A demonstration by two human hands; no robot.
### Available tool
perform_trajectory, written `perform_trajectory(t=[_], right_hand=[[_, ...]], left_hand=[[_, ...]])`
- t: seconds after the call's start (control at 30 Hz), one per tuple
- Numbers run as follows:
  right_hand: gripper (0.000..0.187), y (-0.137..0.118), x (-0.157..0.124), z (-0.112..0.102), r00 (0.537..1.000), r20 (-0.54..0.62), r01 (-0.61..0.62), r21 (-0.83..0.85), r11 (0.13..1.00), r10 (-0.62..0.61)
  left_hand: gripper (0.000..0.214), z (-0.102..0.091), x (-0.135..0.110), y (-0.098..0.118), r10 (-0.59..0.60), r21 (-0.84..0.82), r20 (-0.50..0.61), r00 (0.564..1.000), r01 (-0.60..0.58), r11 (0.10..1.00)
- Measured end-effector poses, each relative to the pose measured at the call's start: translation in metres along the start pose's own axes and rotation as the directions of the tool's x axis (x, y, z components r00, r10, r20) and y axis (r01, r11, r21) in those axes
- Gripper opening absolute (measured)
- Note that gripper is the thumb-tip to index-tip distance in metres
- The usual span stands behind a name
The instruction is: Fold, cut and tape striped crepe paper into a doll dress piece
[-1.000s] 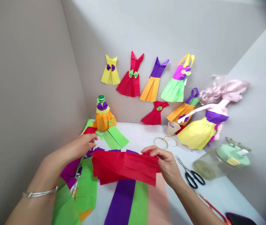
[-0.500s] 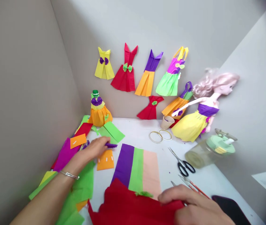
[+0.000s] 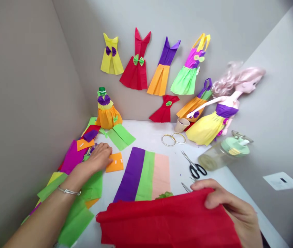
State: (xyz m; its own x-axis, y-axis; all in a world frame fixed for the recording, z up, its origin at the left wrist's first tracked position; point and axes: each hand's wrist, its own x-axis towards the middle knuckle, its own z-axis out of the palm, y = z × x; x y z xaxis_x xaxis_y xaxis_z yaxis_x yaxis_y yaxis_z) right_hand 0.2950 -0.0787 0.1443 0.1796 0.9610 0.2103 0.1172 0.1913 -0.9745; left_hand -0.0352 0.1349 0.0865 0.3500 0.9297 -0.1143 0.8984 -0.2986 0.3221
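Item, latest change: my red crepe paper sheet [image 3: 162,220] has been drawn back toward me. It now billows along the near edge of the white table [image 3: 146,134], over only the lower end of the striped crepe sheet [image 3: 141,174], which otherwise lies bare and flat.

Item, right hand [image 3: 230,210]: fingers [image 3: 213,193] curled over the top edge of the red sheet, grasping it and holding it up.

Item, left hand [image 3: 97,160]: fingers [image 3: 102,150] released and resting on the paper pile, holding nothing I can make out, just beside an orange paper slip [image 3: 114,162]. A silver bangle [image 3: 69,191] sits on that wrist.

Item, near the hands: a purple scrap [image 3: 91,135], a magenta sheet [image 3: 72,158], loose green crepe sheets [image 3: 76,220], a crumpled green scrap [image 3: 164,195] partly under the red, and black-handled scissors [image 3: 193,168] to the right.

Item, further off: paper dresses [image 3: 134,74] on the wall, a small dressed figure [image 3: 107,113], a doll in a yellow gown [image 3: 205,127], two gold rings [image 3: 173,138], a paper cup [image 3: 181,124], and a glass jar with a green lid [image 3: 224,153]
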Motion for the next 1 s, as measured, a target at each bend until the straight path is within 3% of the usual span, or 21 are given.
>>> perform_trajectory(t=[0.07,0.17,0.27,0.3,0.33,0.37,0.4,0.47,0.5,0.53,0.6,0.7,0.87,0.93,1.0], right_hand=[[0.013,0.001,-0.002,-0.003,0.999,-0.034,-0.007,-0.011,1.000,0.006],[0.014,0.005,-0.005,-0.007,0.993,-0.108,-0.043,0.036,0.998,0.046],[0.014,0.013,-0.006,-0.011,0.981,-0.144,-0.107,0.137,0.985,0.127],[0.014,0.017,-0.005,-0.012,0.975,-0.157,-0.129,0.170,0.977,0.156],[0.015,0.020,-0.005,-0.013,0.966,-0.175,-0.152,0.201,0.968,0.188],[0.018,0.023,-0.003,-0.013,0.955,-0.198,-0.173,0.231,0.958,0.220],[0.021,0.026,-0.001,-0.014,0.941,-0.226,-0.193,0.256,0.947,0.253],[0.026,0.031,0.002,-0.015,0.905,-0.282,-0.231,0.299,0.926,0.317],[0.027,0.033,0.003,-0.015,0.887,-0.307,-0.249,0.313,0.917,0.346],[0.028,0.035,0.005,-0.015,0.870,-0.324,-0.266,0.327,0.907,0.372],[0.029,0.039,0.006,-0.015,0.841,-0.333,-0.305,0.360,0.882,0.426],[0.032,0.045,0.005,-0.013,0.775,-0.307,-0.400,0.437,0.806,0.552],[0.065,0.055,-0.004,-0.005,0.701,0.024,-0.598,0.564,0.570,0.712],[0.063,0.061,-0.010,-0.001,0.691,0.080,-0.654,0.494,0.573,0.718],[0.057,0.065,-0.015,0.002,0.710,0.060,-0.664,0.390,0.638,0.702]], left_hand=[[0.010,-0.003,0.004,-0.003,-0.007,0.036,-0.009,1.000,0.007,0.999],[0.010,-0.036,0.003,-0.010,-0.085,0.074,-0.130,0.988,0.095,0.993],[0.050,-0.063,-0.014,-0.002,-0.130,0.035,-0.283,0.950,0.145,0.989],[0.054,-0.064,-0.024,0.006,-0.101,-0.027,-0.272,0.957,0.097,0.995],[0.052,-0.062,-0.035,0.014,-0.042,-0.268,-0.179,0.983,-0.008,0.963],[0.053,-0.055,-0.047,0.023,0.116,-0.491,0.012,0.993,-0.095,0.866],[0.058,-0.046,-0.058,0.031,0.304,-0.679,0.145,0.942,-0.129,0.723],[0.074,-0.026,-0.077,0.043,0.481,-0.875,0.203,0.853,-0.063,0.481],[0.079,-0.016,-0.084,0.048,0.504,-0.918,0.211,0.838,-0.009,0.398],[0.081,-0.006,-0.088,0.052,0.488,-0.940,0.210,0.847,0.038,0.339],[0.077,0.009,-0.093,0.059,0.371,-0.954,0.204,0.906,0.100,0.281],[0.052,0.026,-0.092,0.069,0.148,-0.959,0.177,0.973,0.137,0.249],[0.041,0.046,-0.087,0.074,0.016,-0.957,0.183,0.983,0.174,0.234],[0.041,0.051,-0.086,0.073,0.004,-0.951,0.218,0.976,0.211,0.225],[0.040,0.056,-0.085,0.072,-0.009,-0.945,0.243,0.970,0.239,0.222]])
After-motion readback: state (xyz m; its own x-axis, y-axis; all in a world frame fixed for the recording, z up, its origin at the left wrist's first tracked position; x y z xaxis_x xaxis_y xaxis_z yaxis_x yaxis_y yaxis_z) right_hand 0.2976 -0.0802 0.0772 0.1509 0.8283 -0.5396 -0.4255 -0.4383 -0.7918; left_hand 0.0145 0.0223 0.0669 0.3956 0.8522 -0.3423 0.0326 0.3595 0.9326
